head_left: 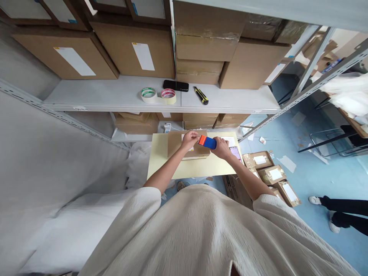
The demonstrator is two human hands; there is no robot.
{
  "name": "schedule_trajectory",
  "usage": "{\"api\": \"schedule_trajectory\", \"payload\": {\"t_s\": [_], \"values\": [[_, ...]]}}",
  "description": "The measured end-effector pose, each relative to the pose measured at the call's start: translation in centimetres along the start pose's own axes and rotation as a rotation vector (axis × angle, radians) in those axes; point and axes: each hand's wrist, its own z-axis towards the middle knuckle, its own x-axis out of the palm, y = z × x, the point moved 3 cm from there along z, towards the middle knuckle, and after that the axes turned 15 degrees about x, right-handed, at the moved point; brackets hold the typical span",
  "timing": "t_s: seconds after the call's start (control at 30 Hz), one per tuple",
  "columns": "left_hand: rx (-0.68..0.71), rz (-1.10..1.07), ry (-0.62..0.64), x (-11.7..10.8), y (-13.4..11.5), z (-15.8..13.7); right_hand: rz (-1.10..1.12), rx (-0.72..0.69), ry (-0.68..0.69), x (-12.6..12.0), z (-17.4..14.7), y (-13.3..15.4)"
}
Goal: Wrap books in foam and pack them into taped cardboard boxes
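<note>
Gripping the blue body of a tape dispenser (209,143), the right hand (222,148) was closed firmly round it, over the right end of a cardboard box (175,143); in the head view, the left hand (189,140) stood close by the dispenser's orange end, thumb and fingers pinched narrow, though I could not tell whether a tape end was between them; the box lay flat on the pale yellow table (161,165), below both hands.

As for progress, the box looked shut and a white label (183,137) lay on its top, partly hidden by the left hand, so that much seemed done; no strip of tape could be made out across it, so I judged the taping unfinished.

Of writing, little could be read; the label's print was too small or hidden; on the shelf (115,94), the green-cored tape roll (149,99) and the red-cored tape roll (169,101) bore lettering too tiny to make out; the shelf's front edge had an unclear marking near its left end; the lit phone (235,154) showed no legible words; no brand could be named.
</note>
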Motion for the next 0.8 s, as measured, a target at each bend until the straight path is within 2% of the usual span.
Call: {"api": "schedule_trajectory", "payload": {"t_s": [0.3, 0.47, 0.8], "values": [[-0.064, 0.012, -0.031, -0.5, 1.2, 0.0, -0.052, -0.026, 0.003, -0.3, -0.6, 0.3], [-0.014, 0.117, -0.039, -0.2, 1.7, 0.4, -0.008, -0.039, 0.013, -0.2, -0.9, 0.0], [-0.083, 0.117, 0.099, 1.1, 0.8, 0.9, 0.081, -0.010, 0.007, 0.2, -1.2, -2.1]]}}
